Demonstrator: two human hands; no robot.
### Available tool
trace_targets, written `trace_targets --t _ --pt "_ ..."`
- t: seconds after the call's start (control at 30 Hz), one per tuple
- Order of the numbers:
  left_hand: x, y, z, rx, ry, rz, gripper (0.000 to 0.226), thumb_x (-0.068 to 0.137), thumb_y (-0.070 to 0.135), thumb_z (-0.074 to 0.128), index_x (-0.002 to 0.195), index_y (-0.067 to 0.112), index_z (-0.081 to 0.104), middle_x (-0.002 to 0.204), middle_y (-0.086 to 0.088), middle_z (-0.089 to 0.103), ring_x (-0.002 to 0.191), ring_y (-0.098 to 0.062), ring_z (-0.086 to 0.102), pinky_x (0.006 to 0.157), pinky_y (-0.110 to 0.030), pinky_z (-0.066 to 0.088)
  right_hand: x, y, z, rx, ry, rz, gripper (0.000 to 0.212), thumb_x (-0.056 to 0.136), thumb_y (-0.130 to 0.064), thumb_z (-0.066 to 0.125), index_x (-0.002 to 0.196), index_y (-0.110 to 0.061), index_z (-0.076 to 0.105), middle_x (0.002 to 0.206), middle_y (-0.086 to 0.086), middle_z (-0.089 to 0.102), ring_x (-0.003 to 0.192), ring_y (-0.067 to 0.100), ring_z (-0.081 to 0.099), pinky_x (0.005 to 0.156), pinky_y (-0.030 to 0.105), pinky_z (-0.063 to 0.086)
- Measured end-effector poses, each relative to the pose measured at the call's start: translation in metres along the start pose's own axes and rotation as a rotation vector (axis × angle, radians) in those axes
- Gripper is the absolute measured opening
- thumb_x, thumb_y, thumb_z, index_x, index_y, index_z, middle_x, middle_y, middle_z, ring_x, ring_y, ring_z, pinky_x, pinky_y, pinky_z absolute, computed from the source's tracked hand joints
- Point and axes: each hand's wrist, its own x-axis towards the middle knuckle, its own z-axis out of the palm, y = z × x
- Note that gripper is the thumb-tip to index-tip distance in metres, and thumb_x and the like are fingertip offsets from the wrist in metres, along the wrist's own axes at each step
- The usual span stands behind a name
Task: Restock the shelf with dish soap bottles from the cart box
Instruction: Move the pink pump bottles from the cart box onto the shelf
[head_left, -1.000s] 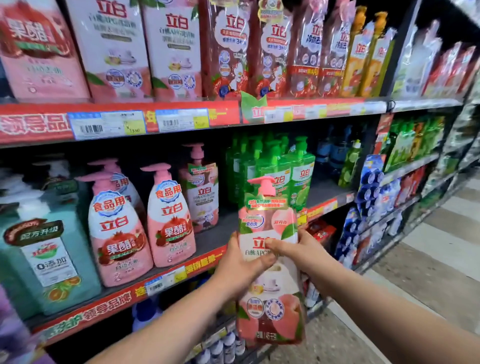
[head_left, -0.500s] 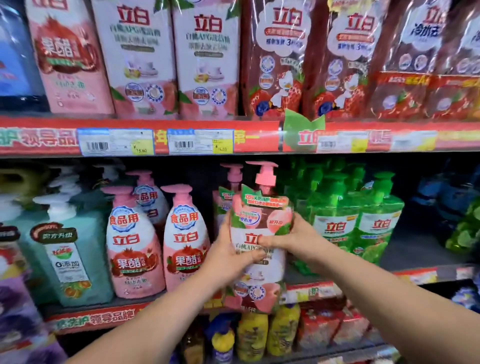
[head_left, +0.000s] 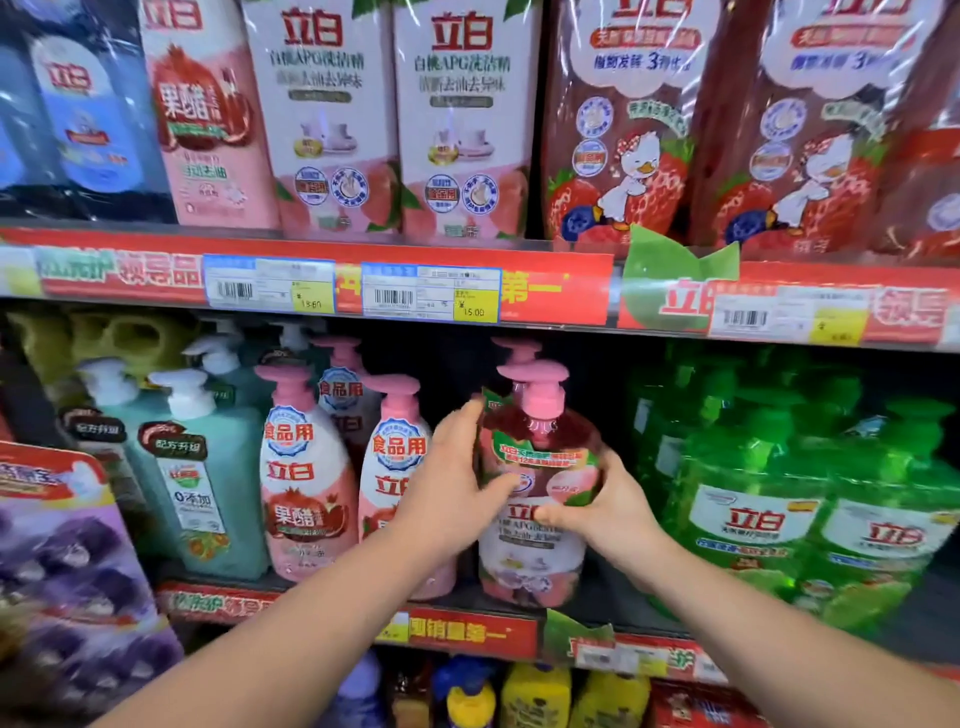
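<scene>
Left hand (head_left: 451, 480) and right hand (head_left: 605, 506) | both gripping pink-pump dish soap bottle (head_left: 535, 499) | standing at shelf (head_left: 467, 631) front edge.

We see bright light: glare on wrapped packs (head_left: 623, 130) above the red shelf edge (head_left: 550, 293), dim blur below.

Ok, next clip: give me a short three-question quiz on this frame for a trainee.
1. True or false: the left hand and right hand both grip the peach-label pump bottle.
2. The shelf bottles just right of it are: A green, B blue, C yellow.
3. Fill in: its pump cap is ____.
Key: 1 true; 2 A; 3 pink.
</scene>
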Motion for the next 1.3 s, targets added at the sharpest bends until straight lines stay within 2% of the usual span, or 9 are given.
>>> trace_targets --t 0.07,0.17,0.27,0.37,0.53,0.67,0.83,1.0,1.3 --pt "0.003 0.003 -0.011 0.207 0.037 0.091 0.074 0.080 0.026 0.069 0.143 0.014 0.032 0.140 -0.007 0.040 0.131 -0.021 0.035 0.105 -0.022 0.025 0.002 0.004 0.003 -0.012 -0.019 0.004 0.073 0.058 0.001 0.087 0.112 -0.021 0.043 0.096 -0.009 0.062 0.086 0.002 0.061 0.071 0.016 0.051" --pt "0.008 0.005 -0.025 0.502 0.149 0.264 0.062 0.072 0.030 0.072 0.126 0.003 0.055 0.119 -0.017 0.058 0.111 -0.040 0.054 0.096 -0.045 0.044 0.006 0.010 0.006 -0.015 -0.031 0.034 0.074 0.057 -0.001 0.087 0.112 -0.021 0.042 0.099 -0.005 0.063 0.089 0.008 0.063 0.077 0.024 0.051" --pt "0.011 -0.001 -0.029 0.649 0.202 0.357 0.060 0.064 0.038 0.081 0.111 0.003 0.065 0.108 -0.017 0.065 0.104 -0.041 0.060 0.087 -0.047 0.050 0.010 0.013 0.003 -0.044 -0.092 0.051 0.079 0.058 -0.007 0.088 0.117 -0.022 0.038 0.102 -0.007 0.062 0.094 0.007 0.062 0.080 0.025 0.052" --pt "0.009 -0.008 -0.024 0.808 0.200 0.415 0.064 0.062 0.058 0.075 0.106 0.012 0.067 0.111 -0.010 0.066 0.113 -0.035 0.058 0.088 -0.043 0.041 0.011 0.018 0.002 -0.155 -0.112 0.034 0.084 0.058 -0.019 0.089 0.125 -0.019 0.038 0.112 -0.002 0.058 0.103 0.013 0.060 0.091 0.032 0.052" --pt "0.019 -0.015 -0.035 0.902 0.220 0.281 0.097 0.047 0.077 0.068 0.118 0.011 0.064 0.123 -0.014 0.062 0.123 -0.039 0.052 0.094 -0.063 0.040 0.006 0.030 0.007 -0.203 -0.156 0.055 0.082 0.059 -0.020 0.089 0.115 -0.032 0.030 0.100 -0.016 0.060 0.086 -0.008 0.057 0.064 0.006 0.047" --pt "0.019 -0.025 -0.041 0.985 0.180 0.357 0.098 0.050 0.077 0.065 0.116 0.006 0.065 0.113 -0.011 0.067 0.113 -0.033 0.059 0.089 -0.060 0.047 0.008 0.034 0.010 -0.207 -0.109 0.060 0.078 0.060 -0.019 0.089 0.114 -0.030 0.033 0.096 -0.019 0.060 0.086 -0.007 0.057 0.069 0.010 0.045" --pt "0.020 -0.032 -0.041 1.001 0.242 0.423 0.089 0.052 0.073 0.070 0.114 0.009 0.067 0.108 -0.009 0.068 0.114 -0.027 0.038 0.093 -0.061 0.044 0.016 0.029 0.019 -0.231 -0.116 0.061 0.075 0.063 -0.018 0.087 0.113 -0.028 0.033 0.096 -0.017 0.057 0.092 0.005 0.058 0.076 0.016 0.045" --pt "0.023 -0.041 -0.043 1.055 0.244 0.484 0.084 0.051 0.073 0.070 0.110 0.013 0.069 0.103 -0.005 0.068 0.114 -0.027 0.039 0.095 -0.061 0.042 0.022 0.027 0.026 -0.235 -0.125 0.096 0.077 0.065 -0.011 0.085 0.126 -0.013 0.038 0.113 0.003 0.063 0.107 0.020 0.061 0.097 0.039 0.050" --pt "0.026 -0.048 -0.045 1.148 0.216 0.511 0.076 0.049 0.071 0.072 0.106 0.020 0.071 0.104 -0.001 0.069 0.117 -0.028 0.037 0.096 -0.058 0.042 0.023 0.024 0.021 -0.278 -0.152 0.126 0.078 0.063 -0.016 0.086 0.126 -0.016 0.040 0.107 -0.004 0.062 0.103 0.015 0.060 0.093 0.032 0.049"
